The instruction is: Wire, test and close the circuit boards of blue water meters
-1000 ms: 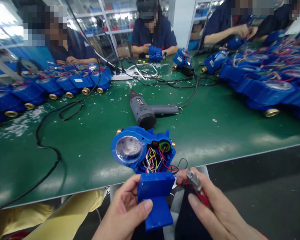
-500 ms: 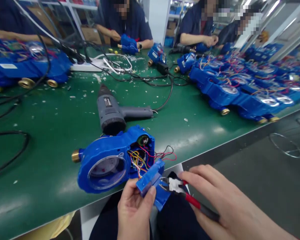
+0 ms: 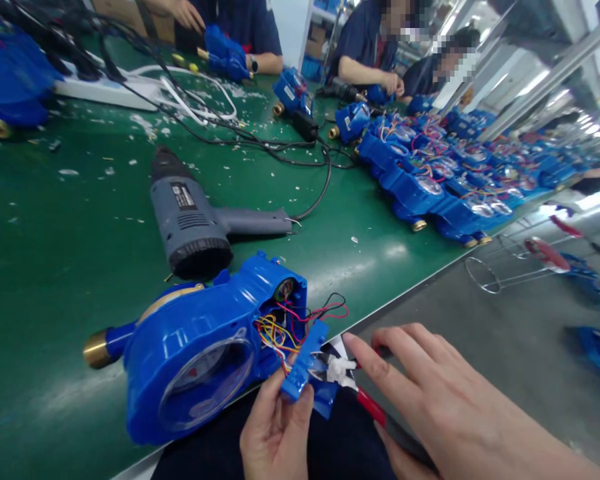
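A blue plastic piece (image 3: 305,363) is pinched between the thumb and fingers of my left hand (image 3: 277,423), just past the table's front edge. My right hand (image 3: 425,393) holds red-handled pliers (image 3: 343,373), whose jaws are at the right side of that piece. Beside them on the table lies a blue meter housing (image 3: 195,340) with a round clear window and a brass fitting at its left end. Its right compartment is open, with yellow, red, black and white wires coming out. What the plier jaws grip is too small to tell.
Behind the housing lies a grey heat gun (image 3: 193,213), its black cord running back to a white power strip (image 3: 110,93). More blue housings with wires (image 3: 430,180) fill the table's right side, and another (image 3: 15,80) is at the far left. People work across the table.
The view has turned and shifted, so the housing and heat gun appear larger and further left. The blue piece appears turned more upright; both hands keep their holds.
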A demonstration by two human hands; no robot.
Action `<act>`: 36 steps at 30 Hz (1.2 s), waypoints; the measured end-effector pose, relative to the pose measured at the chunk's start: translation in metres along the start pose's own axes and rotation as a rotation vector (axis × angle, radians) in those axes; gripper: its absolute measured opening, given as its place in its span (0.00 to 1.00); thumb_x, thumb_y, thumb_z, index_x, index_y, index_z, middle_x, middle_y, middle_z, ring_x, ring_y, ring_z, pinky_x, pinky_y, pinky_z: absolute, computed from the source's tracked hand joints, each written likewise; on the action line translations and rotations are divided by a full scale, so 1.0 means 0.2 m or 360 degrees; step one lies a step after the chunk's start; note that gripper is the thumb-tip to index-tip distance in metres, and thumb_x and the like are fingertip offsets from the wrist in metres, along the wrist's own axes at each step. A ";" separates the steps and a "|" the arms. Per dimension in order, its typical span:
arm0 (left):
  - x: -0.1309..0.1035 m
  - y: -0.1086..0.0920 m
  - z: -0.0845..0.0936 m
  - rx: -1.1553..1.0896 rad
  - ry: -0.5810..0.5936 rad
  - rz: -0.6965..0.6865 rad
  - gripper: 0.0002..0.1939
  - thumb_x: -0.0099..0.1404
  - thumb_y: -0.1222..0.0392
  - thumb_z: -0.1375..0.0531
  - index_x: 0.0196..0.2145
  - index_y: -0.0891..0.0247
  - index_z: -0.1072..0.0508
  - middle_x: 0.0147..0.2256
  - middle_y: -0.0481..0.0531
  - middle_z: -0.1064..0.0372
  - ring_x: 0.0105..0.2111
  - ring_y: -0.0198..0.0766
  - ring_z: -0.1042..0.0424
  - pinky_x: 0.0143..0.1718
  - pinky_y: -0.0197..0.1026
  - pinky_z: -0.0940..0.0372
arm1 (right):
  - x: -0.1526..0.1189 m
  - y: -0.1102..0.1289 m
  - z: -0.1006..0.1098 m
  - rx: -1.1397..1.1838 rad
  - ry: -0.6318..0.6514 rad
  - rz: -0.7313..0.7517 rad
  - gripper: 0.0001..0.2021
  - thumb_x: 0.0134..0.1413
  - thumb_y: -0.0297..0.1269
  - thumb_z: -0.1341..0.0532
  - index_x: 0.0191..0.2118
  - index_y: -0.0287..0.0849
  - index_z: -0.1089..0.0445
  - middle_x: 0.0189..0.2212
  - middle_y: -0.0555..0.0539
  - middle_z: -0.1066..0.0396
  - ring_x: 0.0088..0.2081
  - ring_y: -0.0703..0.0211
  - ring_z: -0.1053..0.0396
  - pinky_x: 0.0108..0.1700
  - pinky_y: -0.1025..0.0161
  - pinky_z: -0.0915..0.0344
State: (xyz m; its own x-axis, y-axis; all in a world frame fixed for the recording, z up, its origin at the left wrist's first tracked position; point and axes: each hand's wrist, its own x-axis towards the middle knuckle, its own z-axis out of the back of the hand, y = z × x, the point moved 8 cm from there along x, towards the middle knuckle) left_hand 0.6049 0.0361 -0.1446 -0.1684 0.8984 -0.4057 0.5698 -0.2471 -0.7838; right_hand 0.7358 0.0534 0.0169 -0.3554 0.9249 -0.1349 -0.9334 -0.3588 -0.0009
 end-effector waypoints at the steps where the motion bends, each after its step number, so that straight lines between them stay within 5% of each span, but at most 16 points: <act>1: 0.00 0.00 0.01 0.0020 -0.0003 -0.0015 0.12 0.52 0.63 0.29 0.35 0.52 0.20 0.36 0.45 0.21 0.37 0.37 0.22 0.41 0.31 0.29 | 0.01 0.01 0.02 -0.0062 -0.0022 0.0036 0.26 0.47 0.34 0.41 0.54 0.36 0.31 0.39 0.41 0.28 0.38 0.50 0.31 0.36 0.55 0.26; 10: 0.00 -0.01 0.04 0.0122 -0.0042 -0.0145 0.14 0.49 0.67 0.29 0.34 0.53 0.20 0.34 0.46 0.20 0.35 0.40 0.21 0.39 0.35 0.26 | 0.02 0.09 0.12 -0.0209 -0.0086 0.0227 0.28 0.33 0.27 0.45 0.47 0.35 0.28 0.34 0.46 0.25 0.30 0.54 0.30 0.28 0.60 0.27; 18: 0.01 -0.02 0.04 0.0068 -0.0023 -0.0141 0.14 0.48 0.67 0.28 0.32 0.53 0.20 0.32 0.45 0.20 0.32 0.38 0.21 0.38 0.32 0.27 | -0.02 0.08 0.06 -0.0115 0.0073 0.0284 0.24 0.41 0.26 0.45 0.49 0.34 0.32 0.30 0.49 0.27 0.27 0.58 0.29 0.22 0.62 0.30; 31: -0.01 -0.09 0.01 0.0233 0.0031 -0.0300 0.15 0.52 0.70 0.31 0.34 0.50 0.20 0.33 0.42 0.21 0.35 0.37 0.21 0.40 0.32 0.28 | 0.02 0.03 0.11 0.0099 -0.0248 0.0312 0.21 0.46 0.25 0.50 0.47 0.34 0.32 0.32 0.43 0.27 0.29 0.56 0.29 0.25 0.63 0.31; 36: -0.01 -0.10 -0.01 0.0212 0.0053 -0.0338 0.17 0.53 0.71 0.31 0.36 0.48 0.20 0.35 0.41 0.21 0.36 0.37 0.21 0.42 0.32 0.28 | 0.03 0.01 0.10 0.0115 -0.0146 0.0208 0.25 0.44 0.28 0.49 0.50 0.36 0.31 0.39 0.40 0.27 0.35 0.51 0.29 0.31 0.58 0.29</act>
State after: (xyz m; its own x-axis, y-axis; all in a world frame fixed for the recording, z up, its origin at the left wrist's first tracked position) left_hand 0.5956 0.0392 -0.1274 -0.2450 0.9462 -0.2114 0.4128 -0.0955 -0.9058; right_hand 0.7302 0.0610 0.0366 -0.4740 0.8797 -0.0383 -0.8788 -0.4699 0.0826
